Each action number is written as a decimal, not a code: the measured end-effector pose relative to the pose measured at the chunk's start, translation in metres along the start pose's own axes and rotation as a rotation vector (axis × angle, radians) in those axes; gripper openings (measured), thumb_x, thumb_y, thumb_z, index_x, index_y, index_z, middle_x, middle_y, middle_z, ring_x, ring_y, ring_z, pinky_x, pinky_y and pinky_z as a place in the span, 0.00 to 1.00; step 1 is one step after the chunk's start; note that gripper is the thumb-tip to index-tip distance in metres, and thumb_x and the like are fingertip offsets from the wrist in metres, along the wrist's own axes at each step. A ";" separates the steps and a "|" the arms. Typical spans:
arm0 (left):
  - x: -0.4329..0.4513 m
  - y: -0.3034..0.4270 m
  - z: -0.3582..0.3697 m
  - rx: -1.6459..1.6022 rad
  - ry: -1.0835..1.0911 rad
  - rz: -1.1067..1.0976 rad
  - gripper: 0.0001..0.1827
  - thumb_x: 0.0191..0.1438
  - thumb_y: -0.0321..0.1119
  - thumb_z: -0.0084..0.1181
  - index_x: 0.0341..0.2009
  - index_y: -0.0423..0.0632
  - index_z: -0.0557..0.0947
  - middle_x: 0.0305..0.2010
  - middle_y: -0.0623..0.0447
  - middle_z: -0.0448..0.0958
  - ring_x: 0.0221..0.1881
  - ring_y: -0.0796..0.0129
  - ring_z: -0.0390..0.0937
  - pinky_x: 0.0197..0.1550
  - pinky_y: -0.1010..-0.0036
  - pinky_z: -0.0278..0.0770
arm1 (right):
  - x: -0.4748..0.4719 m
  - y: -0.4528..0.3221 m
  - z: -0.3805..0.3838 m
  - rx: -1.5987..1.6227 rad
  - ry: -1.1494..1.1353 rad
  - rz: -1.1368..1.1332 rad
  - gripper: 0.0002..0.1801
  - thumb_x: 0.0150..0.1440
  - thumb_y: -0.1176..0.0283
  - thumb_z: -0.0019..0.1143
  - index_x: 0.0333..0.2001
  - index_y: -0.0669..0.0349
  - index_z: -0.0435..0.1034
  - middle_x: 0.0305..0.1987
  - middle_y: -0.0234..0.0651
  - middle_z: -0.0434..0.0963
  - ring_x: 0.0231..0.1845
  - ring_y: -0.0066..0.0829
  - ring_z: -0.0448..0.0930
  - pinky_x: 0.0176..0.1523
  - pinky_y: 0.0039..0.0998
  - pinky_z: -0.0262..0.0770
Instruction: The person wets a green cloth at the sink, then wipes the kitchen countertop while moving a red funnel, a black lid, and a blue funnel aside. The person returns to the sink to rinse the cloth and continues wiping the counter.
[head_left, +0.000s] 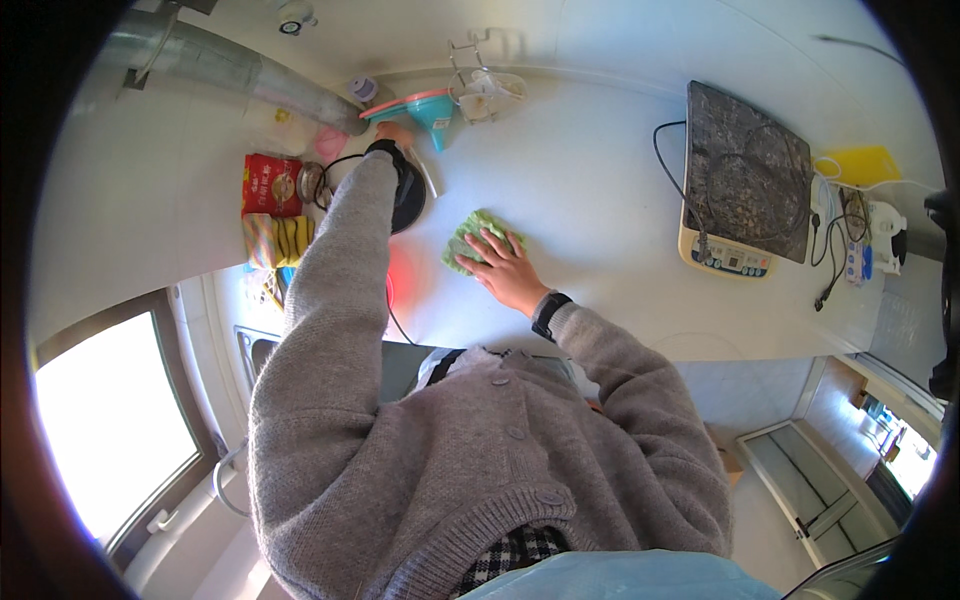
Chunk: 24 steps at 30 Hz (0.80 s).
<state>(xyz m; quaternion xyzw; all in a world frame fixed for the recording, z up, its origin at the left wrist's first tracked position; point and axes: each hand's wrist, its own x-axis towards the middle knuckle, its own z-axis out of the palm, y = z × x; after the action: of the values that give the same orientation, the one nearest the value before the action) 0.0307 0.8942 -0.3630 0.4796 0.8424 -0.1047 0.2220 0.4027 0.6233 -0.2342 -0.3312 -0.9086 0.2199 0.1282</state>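
Observation:
My right hand (504, 271) lies flat on a green cloth (480, 223) and presses it against the white countertop (570, 225). Beyond the grey knitted sleeve, my left hand (396, 134) reaches to the back left of the counter. It is close to a turquoise funnel (431, 114) with a pink rim, and its fingers are mostly hidden. Beneath that forearm, a black round object (409, 199) is partly covered. A thin white stick (424, 174) lies beside it. Part of a red round item (395, 281) shows along the left sleeve.
An induction cooker (742, 172) with a dark, stained top and a cable stands right. Beyond it are a yellow sheet (862, 165) and a power strip (855, 259). At left sit a red food packet (271, 186) and yellow sponges (291, 238). A wire rack (472, 94) stands at the back.

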 end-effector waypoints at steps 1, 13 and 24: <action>-0.004 0.001 -0.001 -0.053 0.010 0.047 0.35 0.44 0.42 0.58 0.51 0.28 0.67 0.51 0.33 0.75 0.53 0.45 0.75 0.53 0.62 0.74 | 0.000 0.000 0.000 0.002 0.000 0.001 0.28 0.58 0.63 0.52 0.64 0.33 0.61 0.73 0.28 0.53 0.73 0.36 0.52 0.72 0.51 0.41; -0.087 0.002 -0.076 0.210 0.043 0.740 0.13 0.53 0.37 0.52 0.32 0.39 0.82 0.33 0.40 0.79 0.33 0.56 0.80 0.36 0.66 0.77 | 0.003 -0.001 0.002 -0.055 0.017 -0.023 0.29 0.58 0.63 0.52 0.64 0.34 0.61 0.73 0.27 0.54 0.74 0.37 0.51 0.71 0.52 0.41; -0.229 -0.068 -0.118 -0.953 -0.033 0.316 0.10 0.57 0.30 0.50 0.41 0.39 0.78 0.34 0.55 0.76 0.34 0.73 0.75 0.38 0.80 0.74 | 0.053 0.017 0.005 -0.205 0.078 0.077 0.28 0.60 0.60 0.48 0.65 0.35 0.59 0.72 0.32 0.55 0.70 0.43 0.55 0.65 0.59 0.49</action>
<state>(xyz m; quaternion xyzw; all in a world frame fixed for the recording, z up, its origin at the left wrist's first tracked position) 0.0408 0.7305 -0.1531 0.4451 0.7099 0.3191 0.4428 0.3709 0.6682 -0.2420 -0.3856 -0.9072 0.1173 0.1204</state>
